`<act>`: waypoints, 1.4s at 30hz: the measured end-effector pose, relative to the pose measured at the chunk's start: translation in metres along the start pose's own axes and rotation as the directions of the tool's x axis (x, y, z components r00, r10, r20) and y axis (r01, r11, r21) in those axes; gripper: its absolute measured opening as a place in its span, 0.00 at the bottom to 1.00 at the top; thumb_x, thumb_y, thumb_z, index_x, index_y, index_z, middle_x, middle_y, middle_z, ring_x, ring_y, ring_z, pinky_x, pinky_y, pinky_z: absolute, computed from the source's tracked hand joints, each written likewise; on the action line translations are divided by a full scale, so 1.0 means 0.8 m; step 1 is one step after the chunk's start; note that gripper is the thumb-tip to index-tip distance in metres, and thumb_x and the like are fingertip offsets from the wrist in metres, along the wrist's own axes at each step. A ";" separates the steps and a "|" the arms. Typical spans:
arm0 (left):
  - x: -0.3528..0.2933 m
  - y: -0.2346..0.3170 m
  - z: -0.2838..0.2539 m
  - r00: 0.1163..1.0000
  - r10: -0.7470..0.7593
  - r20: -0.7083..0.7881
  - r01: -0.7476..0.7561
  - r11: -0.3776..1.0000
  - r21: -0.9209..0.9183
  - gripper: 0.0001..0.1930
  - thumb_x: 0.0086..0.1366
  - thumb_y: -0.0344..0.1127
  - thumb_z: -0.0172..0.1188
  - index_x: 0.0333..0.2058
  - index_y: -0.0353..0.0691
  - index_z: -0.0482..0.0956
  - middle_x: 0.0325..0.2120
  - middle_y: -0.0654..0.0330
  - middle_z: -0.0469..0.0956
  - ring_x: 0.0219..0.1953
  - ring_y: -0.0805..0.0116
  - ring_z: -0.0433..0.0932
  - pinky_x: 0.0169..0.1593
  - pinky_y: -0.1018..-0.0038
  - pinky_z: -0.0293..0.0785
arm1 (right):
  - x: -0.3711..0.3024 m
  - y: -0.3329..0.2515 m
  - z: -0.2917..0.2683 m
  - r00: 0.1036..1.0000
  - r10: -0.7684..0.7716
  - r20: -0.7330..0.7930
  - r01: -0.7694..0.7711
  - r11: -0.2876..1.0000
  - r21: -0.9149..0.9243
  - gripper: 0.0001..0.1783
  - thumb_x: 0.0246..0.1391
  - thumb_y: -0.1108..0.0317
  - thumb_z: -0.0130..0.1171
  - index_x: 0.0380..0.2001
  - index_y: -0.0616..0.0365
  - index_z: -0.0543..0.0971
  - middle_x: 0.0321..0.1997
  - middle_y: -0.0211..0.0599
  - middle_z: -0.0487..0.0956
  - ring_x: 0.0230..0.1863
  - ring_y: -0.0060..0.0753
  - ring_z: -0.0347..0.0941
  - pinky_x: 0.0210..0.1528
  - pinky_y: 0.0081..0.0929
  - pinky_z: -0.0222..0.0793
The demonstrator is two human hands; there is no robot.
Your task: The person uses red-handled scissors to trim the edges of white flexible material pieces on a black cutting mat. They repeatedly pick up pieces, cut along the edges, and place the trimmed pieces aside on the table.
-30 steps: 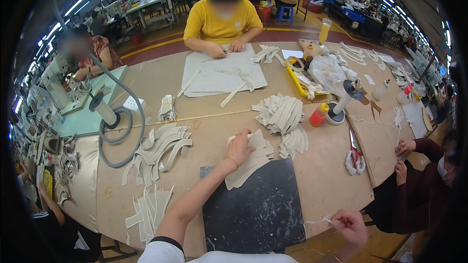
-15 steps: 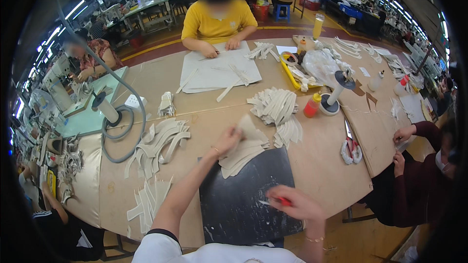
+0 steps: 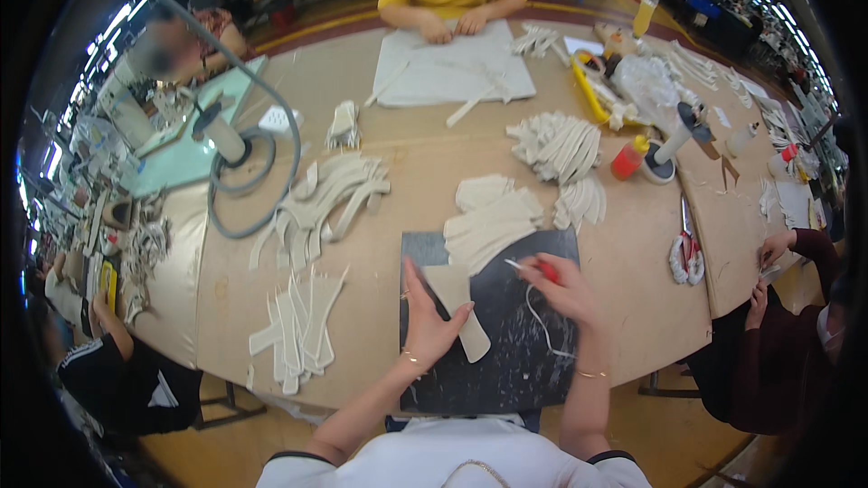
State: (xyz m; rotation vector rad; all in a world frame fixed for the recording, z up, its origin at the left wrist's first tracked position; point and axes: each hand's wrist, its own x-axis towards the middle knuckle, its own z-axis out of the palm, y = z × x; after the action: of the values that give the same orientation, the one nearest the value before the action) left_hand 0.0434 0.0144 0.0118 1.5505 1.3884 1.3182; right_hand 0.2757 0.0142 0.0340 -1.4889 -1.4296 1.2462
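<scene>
At the near edge of the bench, on the black board, there lies your cream piece, slanting! Your left hand is on it, thumb over the fabric, fingers well apart from the thumb by its left side. Your right hand is clamped on a red-handled tool, white cord curving below, cream stack just beyond!
</scene>
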 end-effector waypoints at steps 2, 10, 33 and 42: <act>-0.028 -0.012 -0.002 0.972 0.228 0.060 -0.233 0.888 0.396 0.32 0.65 0.35 0.61 0.65 0.38 0.61 0.64 0.43 0.62 0.68 0.46 0.59 0.71 0.52 0.47 | -0.078 -0.005 -0.031 0.997 0.067 0.031 -0.074 0.942 0.328 0.08 0.62 0.70 0.57 0.36 0.66 0.76 0.29 0.31 0.75 0.32 0.20 0.70 0.36 0.21 0.68; -0.051 -0.034 -0.062 0.605 0.122 0.787 -0.646 0.653 0.395 0.33 0.63 0.51 0.59 0.64 0.44 0.66 0.66 0.51 0.61 0.64 0.51 0.63 0.60 0.56 0.59 | -0.399 -0.047 -0.075 0.838 -0.385 -0.388 0.391 0.918 -0.066 0.16 0.42 0.57 0.53 0.16 0.60 0.72 0.17 0.37 0.75 0.18 0.26 0.65 0.32 0.32 0.62; -0.104 0.008 -0.117 0.691 -0.380 0.615 0.685 0.615 -0.391 0.09 0.67 0.30 0.62 0.44 0.34 0.81 0.43 0.65 0.73 0.37 0.82 0.69 0.41 0.82 0.67 | -0.120 -0.042 0.121 0.944 0.096 0.315 -0.109 0.994 0.021 0.08 0.49 0.79 0.64 0.35 0.64 0.80 0.28 0.38 0.79 0.26 0.28 0.71 0.30 0.24 0.66; -0.083 -0.014 -0.080 0.976 -0.083 0.203 0.054 0.988 0.145 0.04 0.57 0.28 0.69 0.31 0.38 0.83 0.33 0.62 0.72 0.32 0.71 0.70 0.37 0.74 0.68 | -0.106 -0.030 0.135 0.981 0.192 0.014 -0.183 0.953 -0.242 0.10 0.56 0.71 0.65 0.26 0.67 0.77 0.14 0.29 0.66 0.19 0.19 0.57 0.22 0.22 0.56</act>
State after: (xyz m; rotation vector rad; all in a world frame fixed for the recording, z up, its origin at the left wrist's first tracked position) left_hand -0.0161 -0.0563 0.0023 1.6640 1.4109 1.0045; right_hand 0.1726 -0.0795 0.0403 -1.8086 -1.5355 1.2529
